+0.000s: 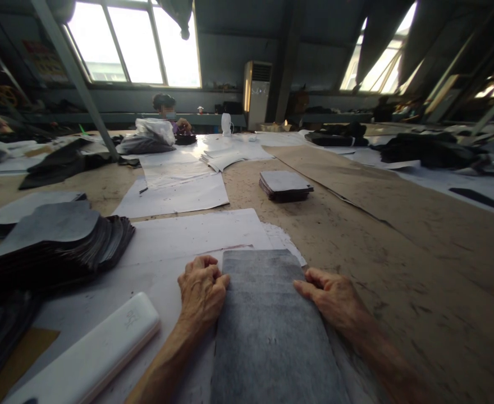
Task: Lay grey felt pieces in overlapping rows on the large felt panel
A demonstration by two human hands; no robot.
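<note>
A long grey strip of overlapping fabric pieces [272, 331] lies in front of me on white paper, its stepped edges showing near the far end. My left hand [202, 289] is closed with curled fingers at the strip's left edge, the thumb against it. On the opposite edge, my right hand [331, 294] pinches the fabric between thumb and fingers. The undersides of the pieces are hidden. To the left of my left hand lies a white oblong device [99, 348] with dark marks on it.
Stacks of dark-edged grey pieces [57, 241] stand at the left. A smaller stack [284, 185] sits ahead on the brown table covering [419, 269]. White sheets [179, 196] lie beyond my hands. Another person [165, 106] is at the table's far side, near a plastic bag [150, 134].
</note>
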